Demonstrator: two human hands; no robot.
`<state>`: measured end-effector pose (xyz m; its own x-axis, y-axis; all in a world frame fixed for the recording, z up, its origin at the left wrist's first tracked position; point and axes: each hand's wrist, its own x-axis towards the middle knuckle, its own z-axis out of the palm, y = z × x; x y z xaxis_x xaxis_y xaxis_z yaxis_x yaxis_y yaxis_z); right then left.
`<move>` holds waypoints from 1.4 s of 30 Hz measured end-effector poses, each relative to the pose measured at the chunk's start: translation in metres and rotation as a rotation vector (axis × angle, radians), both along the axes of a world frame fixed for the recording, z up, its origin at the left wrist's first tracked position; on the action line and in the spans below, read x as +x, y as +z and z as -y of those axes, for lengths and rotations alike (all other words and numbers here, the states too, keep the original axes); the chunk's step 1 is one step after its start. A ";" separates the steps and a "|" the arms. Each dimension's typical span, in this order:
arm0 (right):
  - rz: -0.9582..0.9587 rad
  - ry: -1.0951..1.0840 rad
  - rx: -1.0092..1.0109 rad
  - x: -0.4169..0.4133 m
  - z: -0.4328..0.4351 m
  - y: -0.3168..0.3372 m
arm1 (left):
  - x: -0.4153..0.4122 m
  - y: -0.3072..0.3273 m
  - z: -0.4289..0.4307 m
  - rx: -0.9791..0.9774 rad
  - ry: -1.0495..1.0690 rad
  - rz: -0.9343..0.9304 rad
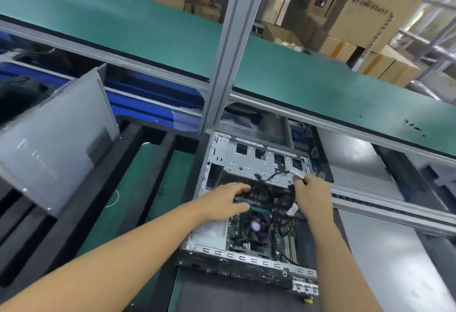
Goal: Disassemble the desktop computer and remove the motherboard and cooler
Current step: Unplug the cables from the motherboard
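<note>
Open case (246, 259) holds motherboard (235, 228) with cooler (255, 225) (fan up). Left hand (222, 203) — fingers straight, resting inside; right hand (313, 194) pinches a white connector (297, 173) on black cable (272, 176).

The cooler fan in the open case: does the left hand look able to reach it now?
Probably yes. The cooler fan lies uncovered in the case, close beside the left hand, with nothing over it. The black cables run on its other side.

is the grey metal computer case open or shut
Open: the grey metal computer case lies uncovered, black cooler fan and green motherboard exposed.
</note>
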<state>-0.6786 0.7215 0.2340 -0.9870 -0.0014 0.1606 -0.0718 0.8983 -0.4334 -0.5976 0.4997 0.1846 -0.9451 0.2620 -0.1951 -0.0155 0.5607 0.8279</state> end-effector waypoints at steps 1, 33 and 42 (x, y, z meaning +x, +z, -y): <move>0.005 -0.006 -0.058 0.004 0.003 0.002 | -0.004 0.000 -0.003 -0.035 -0.027 -0.015; 0.359 -0.263 -0.583 0.036 -0.039 -0.037 | -0.043 -0.007 -0.078 0.302 0.427 -0.216; 0.467 -0.227 -0.538 0.051 -0.025 -0.063 | -0.044 0.002 -0.054 0.219 0.394 -0.394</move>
<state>-0.6275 0.7464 0.1710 -0.9194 0.1707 -0.3544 0.3893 0.5245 -0.7572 -0.6411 0.5537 0.1866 -0.9695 -0.1282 0.2090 0.1443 0.3909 0.9091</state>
